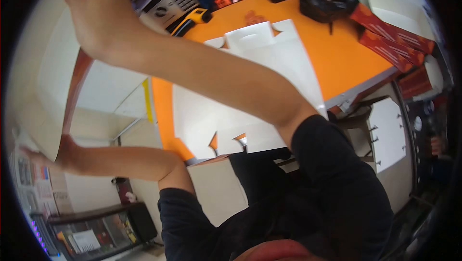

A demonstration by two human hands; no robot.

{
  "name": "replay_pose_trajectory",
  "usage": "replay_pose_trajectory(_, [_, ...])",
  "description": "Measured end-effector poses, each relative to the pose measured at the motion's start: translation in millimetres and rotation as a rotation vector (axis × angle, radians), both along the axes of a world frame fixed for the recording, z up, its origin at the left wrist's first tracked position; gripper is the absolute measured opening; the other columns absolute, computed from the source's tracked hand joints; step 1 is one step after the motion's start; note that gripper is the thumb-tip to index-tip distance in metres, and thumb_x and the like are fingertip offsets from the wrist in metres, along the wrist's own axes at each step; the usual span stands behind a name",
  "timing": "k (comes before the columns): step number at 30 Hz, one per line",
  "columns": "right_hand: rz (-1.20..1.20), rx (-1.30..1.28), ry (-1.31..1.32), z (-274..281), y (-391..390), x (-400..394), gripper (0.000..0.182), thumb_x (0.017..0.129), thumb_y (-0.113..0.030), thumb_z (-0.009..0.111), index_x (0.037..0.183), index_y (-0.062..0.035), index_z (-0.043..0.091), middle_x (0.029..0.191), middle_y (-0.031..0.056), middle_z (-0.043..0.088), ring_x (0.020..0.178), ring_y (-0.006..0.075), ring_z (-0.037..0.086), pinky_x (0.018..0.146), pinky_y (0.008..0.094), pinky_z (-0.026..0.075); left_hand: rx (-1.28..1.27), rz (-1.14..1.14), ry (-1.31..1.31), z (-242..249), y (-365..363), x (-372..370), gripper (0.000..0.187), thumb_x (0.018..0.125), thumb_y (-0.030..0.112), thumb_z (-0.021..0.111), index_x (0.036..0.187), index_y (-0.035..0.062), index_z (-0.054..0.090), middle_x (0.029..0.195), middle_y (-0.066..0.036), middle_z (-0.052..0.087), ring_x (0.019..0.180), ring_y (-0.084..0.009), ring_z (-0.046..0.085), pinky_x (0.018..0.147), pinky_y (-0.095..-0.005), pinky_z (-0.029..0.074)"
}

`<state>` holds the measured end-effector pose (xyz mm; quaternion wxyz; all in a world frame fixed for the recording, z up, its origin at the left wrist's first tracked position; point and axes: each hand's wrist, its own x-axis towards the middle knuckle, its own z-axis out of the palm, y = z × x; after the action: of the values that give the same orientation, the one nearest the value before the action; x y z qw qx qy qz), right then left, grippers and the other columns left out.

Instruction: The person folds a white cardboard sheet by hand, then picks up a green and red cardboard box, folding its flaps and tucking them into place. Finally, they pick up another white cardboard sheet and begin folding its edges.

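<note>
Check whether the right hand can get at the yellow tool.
Probably not as things stand: the right hand is closed on the top of the big sheet, with the left hand at its lower end. The yellow tool lies uncovered on the table nearby, so a freed hand likely could.

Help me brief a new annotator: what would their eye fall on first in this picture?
First, the right arm sweeping across the middle, its hand raised at upper left on the top edge of a big pale sheet. The left hand grips the sheet's lower edge at far left. Behind lies the orange table with flat white cut-outs on it.
</note>
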<state>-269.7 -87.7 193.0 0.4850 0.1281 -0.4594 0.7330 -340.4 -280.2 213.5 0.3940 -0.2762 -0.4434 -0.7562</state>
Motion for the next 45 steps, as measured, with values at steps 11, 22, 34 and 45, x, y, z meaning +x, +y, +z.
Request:
replay_pose_trajectory(11, [0.261, -0.195, 0.04, -3, 30, -33, 0.031, 0.09, -0.023, 0.036, 0.098, 0.0034, 0.051, 0.086, 0.013, 0.053, 0.085, 0.0195, 0.049, 0.078, 0.0357, 0.04, -0.762, -0.222, 0.289, -26, -55, -47, 0.079, 0.073, 0.048, 0.064, 0.129, 0.0011, 0.034, 0.13, -0.011, 0.037, 0.121, -0.0221, 0.034, 0.1, -0.0427, 0.026])
replay_pose_trajectory(22, [0.314, -0.15, -0.074, -4, 16, -25, 0.036, 0.09, -0.032, 0.034, 0.099, -0.0014, 0.05, 0.087, 0.0082, 0.051, 0.081, 0.0144, 0.047, 0.071, 0.0327, 0.042, -0.575, -0.18, 0.298, -19, -55, -46, 0.058, 0.074, 0.036, 0.069, 0.119, 0.0054, 0.048, 0.12, -0.004, 0.05, 0.115, -0.0201, 0.041, 0.104, -0.0391, 0.024])
replay_pose_trajectory(34, [-0.069, 0.226, 0.293, 1, -5, -30, 0.087, 0.051, -0.057, 0.076, 0.104, 0.004, 0.043, 0.102, 0.0178, 0.05, 0.095, 0.025, 0.051, 0.081, 0.0308, 0.043, -0.301, -0.434, 0.237, 5, -1, 8, 0.06, 0.078, 0.058, 0.051, 0.119, 0.014, 0.051, 0.124, -0.014, 0.049, 0.123, -0.036, 0.036, 0.099, -0.0608, 0.026])
replay_pose_trajectory(45, [-0.212, 0.211, 0.293, 5, -8, -54, 0.113, 0.041, -0.054, 0.084, 0.116, 0.0041, 0.023, 0.11, 0.0213, 0.038, 0.109, 0.032, 0.041, 0.092, 0.0368, 0.037, -0.495, -0.308, 0.251, 1, 4, 7, 0.076, 0.073, 0.067, 0.048, 0.128, 0.0153, 0.038, 0.132, -0.015, 0.038, 0.126, -0.0373, 0.03, 0.099, -0.0622, 0.024])
